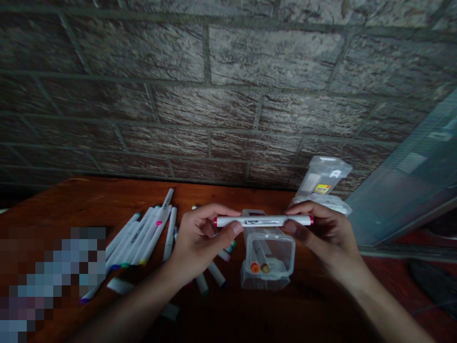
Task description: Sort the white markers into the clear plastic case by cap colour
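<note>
A white marker (264,220) with red ends is held level between my two hands, its printed label facing me. My left hand (205,236) pinches it near the left end, thumb below and fingers behind. Near the other end, my right hand (323,233) pinches it the same way. Below and behind the marker lies a clear plastic case (293,255), its open mouth towards me. Inside that case rest an orange-ended marker (254,267) and a brownish-yellow-ended marker (265,267).
Several white markers (143,236) with coloured ends lie in a pile on the wooden table (117,190) at left. More lie partly behind my left hand. Another clear case (323,174) stands at the back right, by the stone-block wall (210,105). A blurred patch covers the lower left.
</note>
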Demonstrator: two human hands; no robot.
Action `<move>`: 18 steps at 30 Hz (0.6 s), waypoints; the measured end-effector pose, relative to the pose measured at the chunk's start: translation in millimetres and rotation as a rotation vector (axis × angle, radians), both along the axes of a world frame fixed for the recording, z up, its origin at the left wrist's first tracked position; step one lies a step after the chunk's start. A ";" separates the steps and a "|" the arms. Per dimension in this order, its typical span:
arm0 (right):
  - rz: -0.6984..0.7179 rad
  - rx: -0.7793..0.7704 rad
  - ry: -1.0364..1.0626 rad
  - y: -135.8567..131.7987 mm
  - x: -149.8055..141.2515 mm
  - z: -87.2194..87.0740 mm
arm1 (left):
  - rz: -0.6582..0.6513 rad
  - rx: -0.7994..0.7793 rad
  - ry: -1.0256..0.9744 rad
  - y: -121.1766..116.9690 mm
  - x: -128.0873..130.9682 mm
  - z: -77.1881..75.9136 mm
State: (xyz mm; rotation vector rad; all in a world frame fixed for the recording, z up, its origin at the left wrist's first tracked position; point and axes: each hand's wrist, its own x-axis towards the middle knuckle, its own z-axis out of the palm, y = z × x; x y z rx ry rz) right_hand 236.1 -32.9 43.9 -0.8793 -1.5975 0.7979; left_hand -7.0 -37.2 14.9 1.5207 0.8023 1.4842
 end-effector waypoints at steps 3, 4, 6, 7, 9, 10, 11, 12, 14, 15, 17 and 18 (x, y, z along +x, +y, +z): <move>0.001 0.002 0.000 -0.4 0.9 0.3 | -0.019 -0.038 -0.015 -0.5 -0.5 0.2; 0.003 -0.005 0.008 0.0 1.4 -0.1 | -0.020 -0.036 -0.012 -0.9 -0.4 0.5; 0.008 -0.019 0.030 1.3 2.3 -1.2 | -0.031 -0.026 -0.007 -2.0 0.2 1.3; 0.009 -0.026 0.040 2.0 2.5 -1.6 | -0.032 -0.016 -0.008 -2.4 0.6 1.6; 0.008 -0.026 0.042 2.7 2.2 -1.7 | -0.010 0.010 -0.005 -2.5 1.4 2.0; 0.007 -0.018 0.036 2.7 1.7 -1.3 | 0.006 0.019 -0.001 -2.3 1.6 2.0; 0.005 -0.006 0.026 2.4 1.2 -0.6 | 0.018 0.024 0.003 -1.9 1.6 1.9; 0.002 0.008 0.015 1.8 0.7 0.2 | 0.017 0.017 0.007 -1.4 1.3 1.7; -0.003 0.040 -0.009 0.0 -0.2 1.9 | -0.022 -0.020 0.005 0.0 0.0 0.9; -0.007 0.055 -0.020 -1.0 -0.4 2.5 | -0.047 -0.042 -0.003 0.8 -0.9 0.4; -0.011 0.078 -0.037 -3.1 -0.7 3.1 | -0.092 -0.083 -0.028 2.5 -2.6 -1.0; -0.011 0.086 -0.042 -4.0 -0.9 3.1 | -0.112 -0.102 -0.046 3.3 -3.4 -1.8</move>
